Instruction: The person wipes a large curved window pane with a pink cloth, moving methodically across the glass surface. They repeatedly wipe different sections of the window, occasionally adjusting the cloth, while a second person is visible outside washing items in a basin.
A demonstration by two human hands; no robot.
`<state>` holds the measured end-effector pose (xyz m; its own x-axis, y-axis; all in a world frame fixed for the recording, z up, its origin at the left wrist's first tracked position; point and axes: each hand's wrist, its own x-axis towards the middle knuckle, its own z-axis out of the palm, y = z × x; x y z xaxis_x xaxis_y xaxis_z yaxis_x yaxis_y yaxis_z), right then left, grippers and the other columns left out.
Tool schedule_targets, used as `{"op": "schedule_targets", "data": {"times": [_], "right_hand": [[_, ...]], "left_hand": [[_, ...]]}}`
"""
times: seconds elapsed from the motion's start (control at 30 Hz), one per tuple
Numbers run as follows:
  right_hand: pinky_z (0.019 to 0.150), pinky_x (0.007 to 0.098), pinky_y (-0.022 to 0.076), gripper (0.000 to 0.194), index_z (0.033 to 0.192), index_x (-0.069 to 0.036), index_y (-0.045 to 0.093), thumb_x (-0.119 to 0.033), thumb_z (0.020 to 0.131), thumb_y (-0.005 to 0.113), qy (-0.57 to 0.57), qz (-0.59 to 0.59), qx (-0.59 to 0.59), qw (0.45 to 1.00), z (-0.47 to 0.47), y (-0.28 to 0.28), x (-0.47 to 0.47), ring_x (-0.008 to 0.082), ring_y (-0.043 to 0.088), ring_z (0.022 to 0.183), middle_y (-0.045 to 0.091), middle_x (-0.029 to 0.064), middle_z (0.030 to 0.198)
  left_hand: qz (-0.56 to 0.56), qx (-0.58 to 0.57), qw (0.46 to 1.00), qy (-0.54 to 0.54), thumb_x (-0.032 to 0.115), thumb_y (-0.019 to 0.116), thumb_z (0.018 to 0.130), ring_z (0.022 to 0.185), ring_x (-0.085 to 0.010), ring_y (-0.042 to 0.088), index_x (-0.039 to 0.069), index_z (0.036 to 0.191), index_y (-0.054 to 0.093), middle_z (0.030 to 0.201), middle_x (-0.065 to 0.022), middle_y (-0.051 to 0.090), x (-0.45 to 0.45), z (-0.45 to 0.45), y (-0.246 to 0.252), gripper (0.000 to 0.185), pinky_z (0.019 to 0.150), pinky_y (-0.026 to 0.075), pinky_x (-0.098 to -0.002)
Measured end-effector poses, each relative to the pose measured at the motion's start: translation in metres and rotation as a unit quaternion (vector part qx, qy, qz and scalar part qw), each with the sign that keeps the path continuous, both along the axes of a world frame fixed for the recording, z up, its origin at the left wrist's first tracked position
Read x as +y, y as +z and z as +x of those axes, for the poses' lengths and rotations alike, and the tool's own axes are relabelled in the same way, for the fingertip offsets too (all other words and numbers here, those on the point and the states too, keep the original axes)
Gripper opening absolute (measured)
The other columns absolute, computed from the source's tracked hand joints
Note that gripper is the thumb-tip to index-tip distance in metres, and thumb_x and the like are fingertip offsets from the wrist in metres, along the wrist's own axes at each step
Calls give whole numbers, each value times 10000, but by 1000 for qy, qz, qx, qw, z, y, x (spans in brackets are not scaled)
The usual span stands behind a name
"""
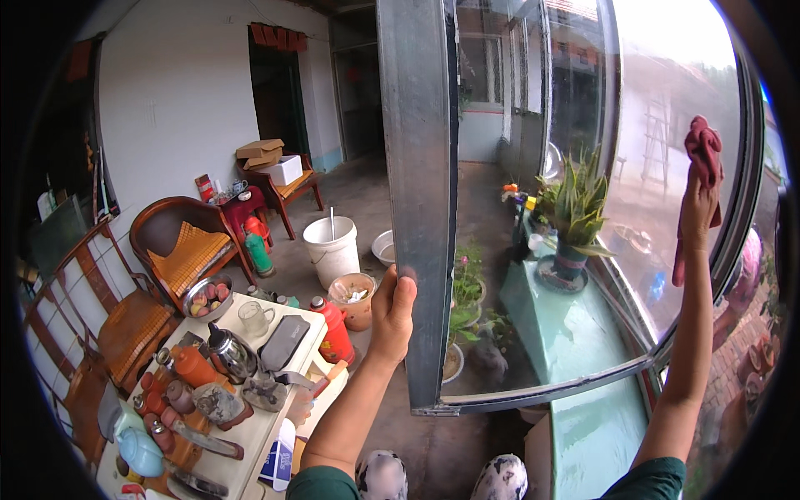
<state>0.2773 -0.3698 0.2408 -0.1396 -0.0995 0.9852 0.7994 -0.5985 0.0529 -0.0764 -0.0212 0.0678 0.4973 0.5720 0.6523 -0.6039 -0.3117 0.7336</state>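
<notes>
My left hand [392, 317] grips the edge of a grey metal window frame [420, 206], its thumb upright against the near face. The sash stands swung inward, and its glass pane [500, 337] shows plants behind it. At the upper right my right hand [700, 203] is raised to the window glass with a dark red cloth [704, 153] bunched in its fingers; part of the cloth hangs below the wrist. A potted snake plant [578, 206] sits on the pale green sill [587, 431].
Left of me, a cream table [294, 356] holds a steel bowl of peaches [209, 299], a glass mug, a kettle and stones. A red thermos [332, 331], a white bucket [330, 250] and armchairs [187, 240] stand on the floor. Outside the window, part of a person [744, 281] shows.
</notes>
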Motion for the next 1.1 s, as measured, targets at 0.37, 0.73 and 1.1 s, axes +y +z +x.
{"op": "schedule_targets", "data": {"times": [0.37, 0.73, 1.1], "right_hand": [[1108, 324, 290, 372, 1305, 26, 499, -190, 1029, 374, 89, 57, 8, 994, 123, -68, -140, 228, 428, 1309, 474, 135, 1400], [1037, 303, 340, 423, 1263, 76, 505, -257, 1014, 429, 123, 241, 245, 931, 99, -145, -93, 248, 516, 1173, 553, 141, 1279], [1136, 552, 116, 612, 1385, -20, 373, -307, 873, 547, -22, -65, 53, 996, -165, -139, 119, 451, 259, 1375, 340, 244, 1458]], "left_hand": [[-61, -7, 997, -37, 642, 466, 893, 756, -257, 681, -56, 1148, 519, 896, -191, 659, -37, -19, 15, 745, 692, 566, -360], [-28, -36, 998, -39, 398, 482, 988, 734, -76, 389, 83, 922, 477, 809, 28, 417, -18, -5, 1, 322, 660, 347, -234], [41, -77, 996, -5, 330, 524, 989, 677, -50, 335, 69, 846, 485, 711, 55, 364, -21, 2, 13, 300, 608, 321, -222]]}}
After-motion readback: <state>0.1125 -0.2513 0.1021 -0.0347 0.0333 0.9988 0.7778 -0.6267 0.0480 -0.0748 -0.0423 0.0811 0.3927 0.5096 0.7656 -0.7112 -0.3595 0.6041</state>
